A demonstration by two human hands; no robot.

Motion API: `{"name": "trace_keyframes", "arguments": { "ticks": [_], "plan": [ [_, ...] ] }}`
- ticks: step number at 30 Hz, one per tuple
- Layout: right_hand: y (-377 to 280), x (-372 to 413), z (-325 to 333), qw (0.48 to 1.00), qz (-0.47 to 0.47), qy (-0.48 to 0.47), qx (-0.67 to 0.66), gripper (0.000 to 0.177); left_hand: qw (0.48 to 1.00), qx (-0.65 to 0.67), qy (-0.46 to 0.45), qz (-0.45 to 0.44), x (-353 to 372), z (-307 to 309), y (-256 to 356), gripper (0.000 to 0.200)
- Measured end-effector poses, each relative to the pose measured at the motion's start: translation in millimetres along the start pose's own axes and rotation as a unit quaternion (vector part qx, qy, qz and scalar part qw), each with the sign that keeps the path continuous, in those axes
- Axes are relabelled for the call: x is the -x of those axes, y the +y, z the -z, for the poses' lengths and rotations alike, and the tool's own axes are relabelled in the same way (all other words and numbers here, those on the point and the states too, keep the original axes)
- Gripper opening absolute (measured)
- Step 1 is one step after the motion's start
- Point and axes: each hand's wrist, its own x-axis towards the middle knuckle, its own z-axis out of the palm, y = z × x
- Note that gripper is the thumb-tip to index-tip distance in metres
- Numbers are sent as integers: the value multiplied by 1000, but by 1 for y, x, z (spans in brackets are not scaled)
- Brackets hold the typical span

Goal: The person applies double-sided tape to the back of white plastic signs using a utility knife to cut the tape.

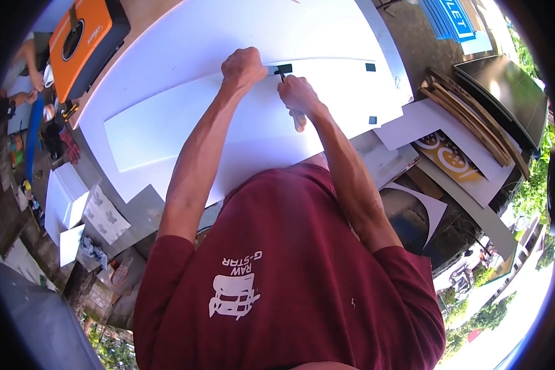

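On a long white sheet [166,126], my left hand [243,65] is closed in a fist at the sheet's far edge. A short pale bluish strip [272,70] runs from this fist to a dark green patch [285,68] on the edge. Close beside the patch, my right hand [298,95] is wrapped round a hand tool [300,121]. Its thin dark tip points at the patch and a tan end sticks out below the fist; the tool's exact kind is hidden by my fingers. Two more dark green patches [370,67] [373,120] lie at the sheet's right end.
The sheet rests on a larger white surface [228,31]. An orange and black case [83,40] stands at the far left, with another person's hand [36,80] beyond it. Wooden strips [468,114] and a printed panel [450,154] lie to the right. Blue lettered signs [453,18] are at the upper right.
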Motion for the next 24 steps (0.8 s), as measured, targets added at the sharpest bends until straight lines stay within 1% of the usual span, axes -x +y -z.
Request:
{"name": "trace_keyframes", "arguments": {
  "ticks": [2,5,6,7,9,10,12,13,15,16,18,19,20,22,24],
  "plan": [
    [12,7,5,997,-15,-67,21,35,1000,-1,10,4,0,-2,0,20],
    [32,31,9,990,14,20,-138,36,999,23,9,29,3,7,-14,20],
    [45,29,10,972,29,10,-232,38,999,39,1,36,9,14,-20,22],
    [47,34,11,949,39,36,-312,40,996,83,-13,13,18,20,-27,24],
    [65,22,6,935,90,50,-339,46,984,173,-37,-34,38,30,-41,28],
    [61,24,6,921,80,35,-379,45,973,221,-57,-42,50,31,-43,30],
    [53,36,-2,888,55,5,-457,45,958,275,-73,-31,77,27,-43,29],
    [50,43,-5,886,58,-5,-460,45,949,304,-79,-21,92,23,-44,28],
    [45,54,-13,882,66,-28,-465,45,942,327,-64,-34,117,12,-46,29],
    [47,56,-18,889,62,-33,-452,42,946,317,-47,-56,124,2,-50,24],
    [54,60,-29,889,64,-41,-451,38,944,324,-46,-48,137,-10,-51,26],
    [58,63,-33,890,65,-41,-450,36,942,328,-47,-47,142,-15,-51,27],
    [61,67,-38,890,62,-31,-451,34,938,337,-33,-70,143,-27,-55,26],
    [64,75,-47,891,61,-15,-450,29,940,328,-33,-92,148,-28,-52,25],
    [68,88,-53,892,47,-2,-450,26,940,324,-51,-96,159,-34,-52,27]
  ]
}}
